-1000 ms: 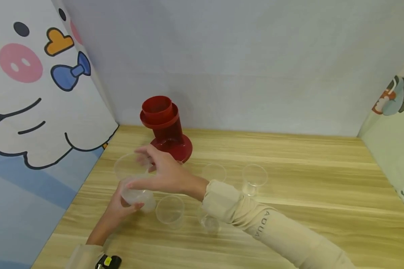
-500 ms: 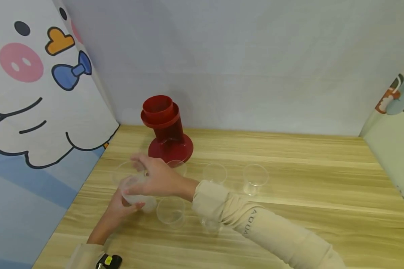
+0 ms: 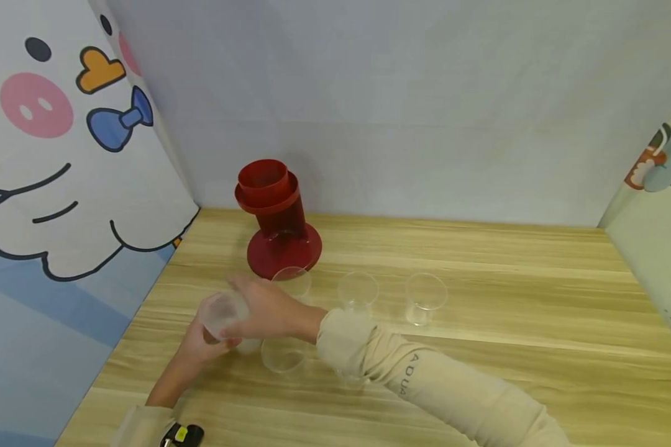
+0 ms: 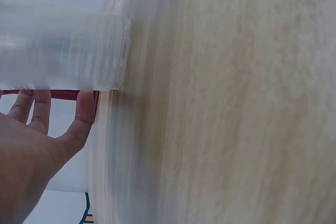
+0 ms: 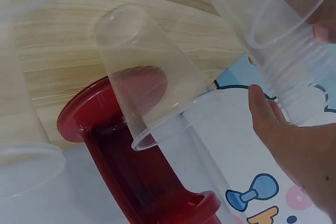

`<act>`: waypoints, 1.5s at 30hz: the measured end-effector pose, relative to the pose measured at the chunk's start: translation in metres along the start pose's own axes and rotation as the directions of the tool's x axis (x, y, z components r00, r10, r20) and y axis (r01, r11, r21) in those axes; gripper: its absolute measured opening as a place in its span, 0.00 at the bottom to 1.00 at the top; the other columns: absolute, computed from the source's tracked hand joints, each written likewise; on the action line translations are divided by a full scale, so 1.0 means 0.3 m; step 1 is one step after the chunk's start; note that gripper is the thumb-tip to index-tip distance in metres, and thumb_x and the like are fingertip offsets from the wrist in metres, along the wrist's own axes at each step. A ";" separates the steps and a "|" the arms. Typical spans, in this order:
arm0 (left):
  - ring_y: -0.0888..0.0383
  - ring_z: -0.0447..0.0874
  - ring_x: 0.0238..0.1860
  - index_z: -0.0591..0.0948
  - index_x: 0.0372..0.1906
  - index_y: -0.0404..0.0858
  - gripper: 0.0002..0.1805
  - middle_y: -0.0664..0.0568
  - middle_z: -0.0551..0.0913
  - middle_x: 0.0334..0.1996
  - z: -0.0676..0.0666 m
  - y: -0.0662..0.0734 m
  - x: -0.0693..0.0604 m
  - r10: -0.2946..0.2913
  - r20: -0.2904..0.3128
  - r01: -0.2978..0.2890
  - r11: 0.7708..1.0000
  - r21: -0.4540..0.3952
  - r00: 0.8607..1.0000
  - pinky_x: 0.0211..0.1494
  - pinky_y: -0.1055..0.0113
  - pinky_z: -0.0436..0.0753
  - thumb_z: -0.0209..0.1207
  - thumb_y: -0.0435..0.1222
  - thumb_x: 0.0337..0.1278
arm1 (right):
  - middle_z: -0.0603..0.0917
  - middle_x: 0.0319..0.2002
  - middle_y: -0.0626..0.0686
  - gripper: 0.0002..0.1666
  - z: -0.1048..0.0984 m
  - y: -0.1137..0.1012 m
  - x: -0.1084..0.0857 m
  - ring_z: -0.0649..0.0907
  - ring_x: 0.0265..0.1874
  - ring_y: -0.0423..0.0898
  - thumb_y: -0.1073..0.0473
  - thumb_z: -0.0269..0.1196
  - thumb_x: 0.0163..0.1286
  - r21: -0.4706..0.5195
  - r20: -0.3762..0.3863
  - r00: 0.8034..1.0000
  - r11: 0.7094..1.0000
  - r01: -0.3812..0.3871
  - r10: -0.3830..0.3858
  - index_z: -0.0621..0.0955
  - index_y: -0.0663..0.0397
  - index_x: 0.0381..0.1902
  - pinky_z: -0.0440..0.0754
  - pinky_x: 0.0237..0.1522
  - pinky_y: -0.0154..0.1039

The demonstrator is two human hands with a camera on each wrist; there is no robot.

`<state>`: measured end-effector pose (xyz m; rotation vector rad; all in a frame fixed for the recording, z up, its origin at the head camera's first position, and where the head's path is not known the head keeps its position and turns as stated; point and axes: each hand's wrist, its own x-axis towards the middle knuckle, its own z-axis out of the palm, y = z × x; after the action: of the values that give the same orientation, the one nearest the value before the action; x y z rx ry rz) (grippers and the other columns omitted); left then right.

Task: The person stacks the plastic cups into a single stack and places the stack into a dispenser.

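Observation:
In the head view my left hand holds a stack of clear cups, fingers on its left side, thumb at the near side. My right hand curves around the stack's upper right side, thumb near the rim. The left wrist view shows the stack tilted, left fingertips against it. In the right wrist view several nested rims lie close together beside the right hand; exact contact there is unclear.
Clear cups stand on the wooden table: three in a back row, others nearer, partly under the right sleeve. A red stand is behind them. Printed cloth borders the left side.
The separate large rim above the left hand's stack is no longer seen apart from it. My right hand has moved down and in against the stack; my left hand has barely moved.

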<state>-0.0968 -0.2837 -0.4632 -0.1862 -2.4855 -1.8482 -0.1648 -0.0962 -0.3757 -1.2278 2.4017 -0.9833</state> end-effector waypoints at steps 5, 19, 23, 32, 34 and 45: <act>0.59 0.65 0.51 0.55 0.66 0.31 0.41 0.44 0.62 0.56 0.003 0.003 0.001 -0.015 0.011 0.015 0.999 -0.034 1.000 0.45 0.72 0.76 0.60 0.22 0.44 | 0.75 0.57 0.52 0.47 0.005 0.010 -0.008 0.74 0.50 0.40 0.47 0.70 0.55 -0.049 0.012 1.000 0.999 0.011 -0.011 0.65 0.61 0.66 0.71 0.50 0.27; 0.57 0.63 0.53 0.56 0.66 0.32 0.41 0.45 0.62 0.57 0.015 0.001 0.008 -0.034 0.002 0.034 0.999 -0.013 0.999 0.47 0.71 0.73 0.62 0.23 0.46 | 0.73 0.60 0.51 0.42 -0.020 0.024 -0.058 0.73 0.57 0.42 0.49 0.67 0.60 -0.051 0.021 1.000 0.999 0.002 -0.001 0.65 0.59 0.66 0.68 0.58 0.31; 0.54 0.63 0.53 0.55 0.66 0.33 0.41 0.43 0.62 0.58 0.016 0.005 0.010 -0.044 0.006 0.044 0.999 0.001 0.999 0.47 0.71 0.74 0.63 0.25 0.47 | 0.73 0.61 0.50 0.39 -0.048 0.025 -0.090 0.72 0.59 0.42 0.49 0.66 0.61 -0.050 0.010 1.000 0.999 0.010 -0.009 0.67 0.57 0.66 0.68 0.59 0.35; 0.57 0.65 0.52 0.55 0.67 0.35 0.42 0.42 0.63 0.59 0.012 0.010 0.010 -0.065 -0.009 0.065 0.998 0.025 0.998 0.46 0.70 0.75 0.64 0.26 0.47 | 0.73 0.61 0.50 0.36 -0.135 0.009 -0.170 0.73 0.57 0.45 0.49 0.66 0.61 -0.008 -0.023 0.995 0.996 0.092 -0.092 0.69 0.54 0.65 0.67 0.60 0.40; 0.60 0.66 0.51 0.55 0.67 0.35 0.42 0.42 0.63 0.58 0.011 0.010 0.007 -0.066 -0.016 0.066 0.998 0.023 0.998 0.46 0.70 0.74 0.63 0.25 0.47 | 0.74 0.60 0.49 0.35 -0.150 0.008 -0.191 0.73 0.57 0.44 0.49 0.66 0.61 0.003 -0.044 0.992 0.993 0.116 -0.116 0.70 0.54 0.64 0.66 0.61 0.40; 0.63 0.67 0.49 0.56 0.67 0.34 0.42 0.42 0.64 0.56 0.009 0.012 0.002 -0.057 -0.032 0.058 0.998 0.026 0.998 0.45 0.70 0.75 0.64 0.24 0.45 | 0.73 0.60 0.43 0.35 -0.210 0.030 -0.313 0.72 0.57 0.40 0.51 0.68 0.59 0.120 -0.139 0.987 0.988 0.096 -0.079 0.71 0.49 0.63 0.74 0.52 0.37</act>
<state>-0.0968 -0.2800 -0.4604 -0.0853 -2.5192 -1.8221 -0.1458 0.0103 -0.3416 -1.2687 2.3584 -1.2617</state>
